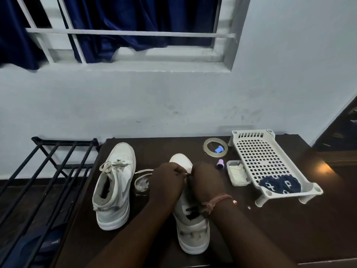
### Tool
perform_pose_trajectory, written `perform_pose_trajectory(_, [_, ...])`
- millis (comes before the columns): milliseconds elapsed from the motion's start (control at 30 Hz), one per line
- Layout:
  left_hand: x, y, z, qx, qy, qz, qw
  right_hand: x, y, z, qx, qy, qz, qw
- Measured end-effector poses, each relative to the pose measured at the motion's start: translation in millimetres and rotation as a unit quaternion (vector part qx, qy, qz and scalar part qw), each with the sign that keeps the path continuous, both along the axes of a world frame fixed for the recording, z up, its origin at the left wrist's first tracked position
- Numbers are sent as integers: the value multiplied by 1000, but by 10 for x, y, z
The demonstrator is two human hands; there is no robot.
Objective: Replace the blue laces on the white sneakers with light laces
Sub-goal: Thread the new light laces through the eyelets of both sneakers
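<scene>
- Two white sneakers on the dark table (270, 229): the left sneaker (114, 182) already wears a light lace, tied at the top; the right sneaker (190, 215) sits under both hands, toe pointing away toward the wall.
- Blue laces (278, 185): coiled in two bundles at the near end of the white perforated basket (266, 157), well apart from the shoes. By my reckoning, removal is finished.
- Step in hand: judged to be threading the light lace (143, 172) through the second shoe's eyelets, somewhere along the upper rows.
- Left hand (167, 180): fingers curled together, pinching what looks like the lace end just over the tongue.
- Right hand (207, 180): fingers curled tight against the shoe's eyelet area; whether it grips lace or the eyelet flap I cannot tell.
- Lace position: a loop trails leftward from the fingers, near a small glass jar (142, 185) between the shoes.
- Next move likely calls for feeding the tip through the following eyelet and drawing the slack even.
- Sundries: tape roll (207, 151), small white tub (238, 175).
</scene>
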State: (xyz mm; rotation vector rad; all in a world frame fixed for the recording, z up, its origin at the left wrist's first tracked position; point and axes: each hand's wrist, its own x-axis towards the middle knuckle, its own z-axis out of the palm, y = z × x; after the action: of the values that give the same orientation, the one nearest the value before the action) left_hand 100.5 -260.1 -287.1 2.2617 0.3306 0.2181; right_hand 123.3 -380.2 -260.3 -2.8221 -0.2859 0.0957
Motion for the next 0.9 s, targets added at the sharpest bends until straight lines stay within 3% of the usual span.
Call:
perform_pose_trajectory(67, [-11, -12, -63, 1, -17, 4, 1000, 40, -83, -5, 55, 7, -21, 998])
perform_pose_trajectory(133, [-22, -9, -133, 11, -37, 3, 999, 66, -192, -37, 169, 54, -55, 983])
perform_pose_trajectory(233, [-4, -19, -203, 71, -52, -4, 996, 72, -286, -26, 260, 117, -84, 955])
perform_pose_trajectory(300, [2, -65, -239, 115, -66, -10, 991, 104, -321, -32, 217, 117, -28, 969])
perform_pose_trajectory(400, [4, -108, -287, 118, -76, -10, 990, 137, -311, 37, -4, 104, 91, 990])
perform_pose_trajectory(467, [4, -117, -310, 128, -76, 3, 989, 154, -343, 80, -85, 85, 144, 982])
perform_pose_trajectory(600, [15, -136, -316, 164, -53, 14, 985, 186, -321, 18, -124, 54, 192, 972])
perform_pose_trajectory(667, [27, -128, -326, 138, -42, 19, 989, 238, -334, -53, -63, 75, 165, 981])
perform_pose_trajectory(700, [29, -127, -326, 121, -43, 19, 992, 248, -335, -74, 21, 110, 113, 987])
perform_pose_trajectory(800, [16, -145, -276, 42, -52, 30, 997, 234, -329, -63, 261, 214, -38, 941])
perform_pose_trajectory(900, [7, -171, -219, -32, -41, 44, 998, 231, -340, -40, 340, 242, -92, 904])
